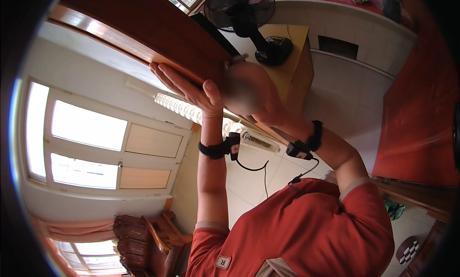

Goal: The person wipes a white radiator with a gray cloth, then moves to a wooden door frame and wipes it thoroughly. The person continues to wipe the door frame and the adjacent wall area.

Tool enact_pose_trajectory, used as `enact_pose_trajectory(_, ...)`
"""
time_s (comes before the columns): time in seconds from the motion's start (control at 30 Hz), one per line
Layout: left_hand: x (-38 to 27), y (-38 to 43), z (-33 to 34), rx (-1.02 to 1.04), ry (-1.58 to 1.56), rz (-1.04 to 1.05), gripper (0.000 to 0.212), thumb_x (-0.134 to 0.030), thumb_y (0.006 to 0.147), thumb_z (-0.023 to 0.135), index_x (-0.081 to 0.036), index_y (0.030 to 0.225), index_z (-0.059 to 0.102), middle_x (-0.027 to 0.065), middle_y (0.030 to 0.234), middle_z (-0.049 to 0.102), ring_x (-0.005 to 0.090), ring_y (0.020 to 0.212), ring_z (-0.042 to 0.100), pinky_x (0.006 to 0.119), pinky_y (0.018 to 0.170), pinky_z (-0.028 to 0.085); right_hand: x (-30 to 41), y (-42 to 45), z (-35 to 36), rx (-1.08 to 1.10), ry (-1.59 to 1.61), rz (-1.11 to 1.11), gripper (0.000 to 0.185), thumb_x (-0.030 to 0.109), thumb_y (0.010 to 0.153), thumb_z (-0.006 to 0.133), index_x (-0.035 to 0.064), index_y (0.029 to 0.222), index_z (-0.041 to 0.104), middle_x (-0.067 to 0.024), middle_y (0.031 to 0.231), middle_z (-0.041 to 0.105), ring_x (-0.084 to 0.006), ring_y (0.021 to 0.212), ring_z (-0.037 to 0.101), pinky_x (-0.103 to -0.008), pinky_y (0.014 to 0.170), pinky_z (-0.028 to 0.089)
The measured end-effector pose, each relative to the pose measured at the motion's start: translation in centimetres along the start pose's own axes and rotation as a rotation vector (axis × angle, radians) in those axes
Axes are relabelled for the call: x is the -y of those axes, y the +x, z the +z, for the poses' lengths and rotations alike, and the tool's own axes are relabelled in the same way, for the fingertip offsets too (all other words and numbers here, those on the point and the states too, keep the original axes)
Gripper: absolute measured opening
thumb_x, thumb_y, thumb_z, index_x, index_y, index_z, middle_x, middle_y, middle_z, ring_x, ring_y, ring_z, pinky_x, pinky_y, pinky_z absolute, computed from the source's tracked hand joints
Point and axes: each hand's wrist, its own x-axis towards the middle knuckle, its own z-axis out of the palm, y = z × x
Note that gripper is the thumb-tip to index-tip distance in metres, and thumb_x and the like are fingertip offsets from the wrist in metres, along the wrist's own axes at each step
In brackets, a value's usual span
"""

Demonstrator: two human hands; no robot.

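My left hand (pixel 194 93) lies along the edge of a brown varnished wooden panel (pixel 143 29), perhaps a door or cabinet side. Its fingers stretch flat along the narrow side, with the thumb raised apart from them. Close beside it, my right hand (pixel 266 97) is at the panel's lower right end. A round blur covers much of that hand, so its grip is hidden. Just past it shows a small greyish thing (pixel 240 58), too unclear to name. Each wrist wears a black strap with a small cabled device.
A black electric fan (pixel 273 48) stands on a yellowish wooden cabinet (pixel 300 61) beyond my right hand. Below the panel runs a white radiator (pixel 179 106). A white door (pixel 118 133) with bright panes is at left, a carved wooden chair (pixel 143 237) lower left, and a red surface (pixel 420 133) right.
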Motion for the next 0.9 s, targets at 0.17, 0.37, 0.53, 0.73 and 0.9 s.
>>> enact_pose_trajectory(0.17,-0.2,0.1,-0.2,-0.009,0.009,-0.005,0.095,-0.068,0.100,0.032,0.004,0.161,0.018,0.0274,0.166,0.016,0.0449,0.154,0.016,0.058,0.122,0.018,-0.6,-3.3,-0.8,-0.041,-0.204,-0.046,0.050,0.002,0.078,0.071,0.0058,0.126,0.060,-0.0163,0.123,0.061,-0.0371,0.115,0.057,-0.0439,0.102,0.044)
enact_pose_trajectory(0.37,0.1,-0.1,0.3,-0.010,0.006,-0.013,0.095,-0.068,0.100,0.031,0.004,0.161,0.018,0.0271,0.166,0.016,0.0445,0.154,0.016,0.058,0.122,0.018,-1.7,-4.7,-1.4,-0.034,-0.261,-0.021,0.051,0.002,0.073,0.073,0.0059,0.123,0.061,-0.0154,0.116,0.061,-0.0386,0.110,0.057,-0.0450,0.099,0.045)
enact_pose_trajectory(0.53,0.1,0.1,0.1,-0.005,0.011,-0.016,0.096,-0.069,0.099,0.032,0.003,0.161,0.018,0.0256,0.166,0.017,0.0438,0.154,0.016,0.058,0.122,0.018,1.1,-1.6,-0.6,-0.055,-0.333,-0.033,0.054,0.002,0.068,0.072,0.0055,0.122,0.062,-0.0154,0.117,0.061,-0.0385,0.111,0.056,-0.0468,0.097,0.046)
enact_pose_trajectory(0.73,-0.5,0.2,-0.1,0.003,-0.012,-0.054,0.099,-0.073,0.098,0.031,0.002,0.161,0.018,0.0252,0.167,0.017,0.0437,0.154,0.015,0.058,0.123,0.017,2.3,6.5,1.7,-0.119,-0.245,-0.302,0.067,0.006,0.066,0.073,0.0078,0.131,0.059,-0.0141,0.119,0.062,-0.0370,0.112,0.056,-0.0460,0.097,0.047)
enact_pose_trajectory(0.9,-0.5,0.4,0.1,-0.003,-0.015,0.000,0.100,-0.073,0.098,0.026,0.004,0.160,0.017,0.0263,0.166,0.017,0.0443,0.154,0.016,0.057,0.123,0.017,3.3,12.4,3.6,-0.194,-0.221,-0.513,0.069,0.008,0.067,0.075,0.0083,0.133,0.058,-0.0127,0.121,0.063,-0.0363,0.112,0.057,-0.0457,0.098,0.047)
